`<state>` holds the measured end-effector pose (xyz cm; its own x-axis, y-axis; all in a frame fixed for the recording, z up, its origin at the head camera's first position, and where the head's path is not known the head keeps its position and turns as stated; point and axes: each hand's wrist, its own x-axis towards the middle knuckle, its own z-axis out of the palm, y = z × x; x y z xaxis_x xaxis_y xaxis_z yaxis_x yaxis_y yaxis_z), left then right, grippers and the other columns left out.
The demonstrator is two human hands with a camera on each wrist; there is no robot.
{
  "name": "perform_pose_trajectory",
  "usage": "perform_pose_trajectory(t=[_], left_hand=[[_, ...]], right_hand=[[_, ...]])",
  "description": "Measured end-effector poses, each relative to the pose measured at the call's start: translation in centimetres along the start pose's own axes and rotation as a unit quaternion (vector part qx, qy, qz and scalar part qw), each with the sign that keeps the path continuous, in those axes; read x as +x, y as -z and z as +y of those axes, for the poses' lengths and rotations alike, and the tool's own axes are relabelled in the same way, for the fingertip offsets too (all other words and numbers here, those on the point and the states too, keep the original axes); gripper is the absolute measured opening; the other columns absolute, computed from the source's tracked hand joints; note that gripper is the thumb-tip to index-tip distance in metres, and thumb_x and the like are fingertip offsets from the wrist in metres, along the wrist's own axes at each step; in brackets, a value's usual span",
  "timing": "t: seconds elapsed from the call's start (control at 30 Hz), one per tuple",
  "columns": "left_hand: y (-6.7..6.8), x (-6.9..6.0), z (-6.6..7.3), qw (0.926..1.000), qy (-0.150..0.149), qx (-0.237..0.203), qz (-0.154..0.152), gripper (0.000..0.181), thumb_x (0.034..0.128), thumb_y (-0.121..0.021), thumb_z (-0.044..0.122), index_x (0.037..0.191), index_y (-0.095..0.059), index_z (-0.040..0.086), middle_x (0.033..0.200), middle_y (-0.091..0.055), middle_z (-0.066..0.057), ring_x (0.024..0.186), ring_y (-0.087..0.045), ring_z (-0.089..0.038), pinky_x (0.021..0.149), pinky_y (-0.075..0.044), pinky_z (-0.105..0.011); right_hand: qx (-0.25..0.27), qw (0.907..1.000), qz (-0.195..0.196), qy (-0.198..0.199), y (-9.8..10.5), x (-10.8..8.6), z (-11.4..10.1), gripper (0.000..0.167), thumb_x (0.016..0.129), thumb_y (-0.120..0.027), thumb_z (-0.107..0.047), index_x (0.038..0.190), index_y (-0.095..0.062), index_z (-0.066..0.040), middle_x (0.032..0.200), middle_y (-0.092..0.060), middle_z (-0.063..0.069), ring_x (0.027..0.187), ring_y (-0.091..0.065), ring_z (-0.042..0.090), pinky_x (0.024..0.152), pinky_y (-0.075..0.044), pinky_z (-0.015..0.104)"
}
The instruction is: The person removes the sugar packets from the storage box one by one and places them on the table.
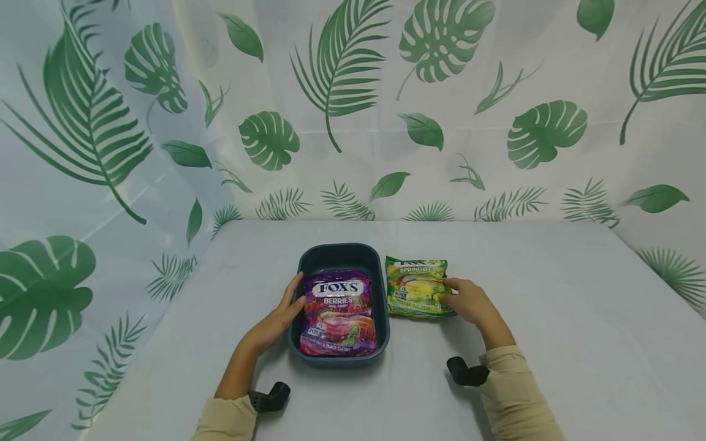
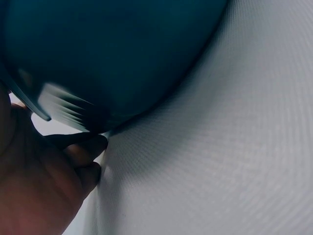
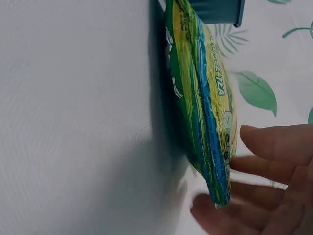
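A dark teal plastic tub (image 1: 339,361) stands on the table, a purple bag of Fox's Berries candy (image 1: 338,315) lying face up inside it. At the tub's left side, my left hand (image 1: 273,324) holds the rim, thumb over the edge. Its curled fingers (image 2: 85,152) lie against the outer wall in the left wrist view. A green and yellow Fox's candy bag (image 1: 416,288) lies just right of the tub. My right hand (image 1: 469,300) is at that bag's right edge, fingers spread and loosely bent, thumb apart from them; the right wrist view shows no firm grip.
A white cloth covers the table (image 1: 551,294). Behind it and at the sides hangs a white curtain (image 1: 364,165) printed with green leaves. Black wrist cameras (image 1: 466,372) are strapped to both forearms.
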<state>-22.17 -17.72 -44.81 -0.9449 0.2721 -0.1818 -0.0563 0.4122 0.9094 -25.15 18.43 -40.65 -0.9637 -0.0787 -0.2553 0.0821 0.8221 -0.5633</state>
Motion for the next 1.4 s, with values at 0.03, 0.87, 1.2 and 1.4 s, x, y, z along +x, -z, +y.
perform_pose_trajectory(t=[0.03, 0.87, 1.2, 1.4], left_hand=[[0.0, 0.0, 0.0, 1.0, 0.0, 0.0, 0.0, 0.059, 0.0966, -0.03, 0.044, 0.144, 0.005, 0.038, 0.154, 0.009, -0.002, 0.141, 0.009, -0.032, 0.106, -0.002, -0.063], [0.2, 0.7, 0.0, 0.9999, -0.012, -0.009, 0.006, 0.059, 0.0964, -0.03, 0.044, 0.145, 0.003, 0.038, 0.154, 0.009, -0.004, 0.14, 0.009, -0.034, 0.105, -0.002, -0.065], [-0.1, 0.3, 0.0, 0.9999, -0.008, -0.01, 0.009, 0.059, 0.096, -0.031, 0.044, 0.145, 0.002, 0.039, 0.154, 0.008, -0.005, 0.14, 0.009, -0.036, 0.104, -0.003, -0.067], [-0.2, 0.1, -0.2, 0.9998, -0.008, -0.013, 0.015, 0.06, 0.0953, -0.032, 0.045, 0.145, 0.001, 0.038, 0.155, 0.007, -0.006, 0.14, 0.008, -0.036, 0.103, -0.004, -0.068]], right_hand=[[-0.004, 1.0, 0.006, 0.004, 0.0, -0.1, -0.3, 0.059, 0.09, -0.05, -0.023, 0.135, -0.032, 0.011, 0.137, -0.03, 0.035, 0.126, -0.029, 0.051, 0.098, -0.033, 0.059], [0.271, 0.9524, -0.004, 0.14, -4.2, -4.8, -10.3, 0.087, 0.093, -0.044, -0.046, 0.144, 0.016, -0.01, 0.152, 0.016, 0.011, 0.14, 0.009, 0.033, 0.11, -0.005, 0.055], [0.357, 0.9251, -0.091, 0.091, -6.5, -5.4, -11.1, 0.092, 0.089, -0.05, -0.048, 0.145, 0.004, -0.001, 0.153, 0.006, 0.018, 0.14, 0.005, 0.035, 0.109, -0.005, 0.056], [0.405, 0.9056, -0.111, 0.057, -7.3, -5.0, -11.1, 0.086, 0.091, -0.05, -0.036, 0.143, 0.004, 0.005, 0.151, 0.004, 0.024, 0.139, 0.004, 0.04, 0.108, -0.004, 0.058]])
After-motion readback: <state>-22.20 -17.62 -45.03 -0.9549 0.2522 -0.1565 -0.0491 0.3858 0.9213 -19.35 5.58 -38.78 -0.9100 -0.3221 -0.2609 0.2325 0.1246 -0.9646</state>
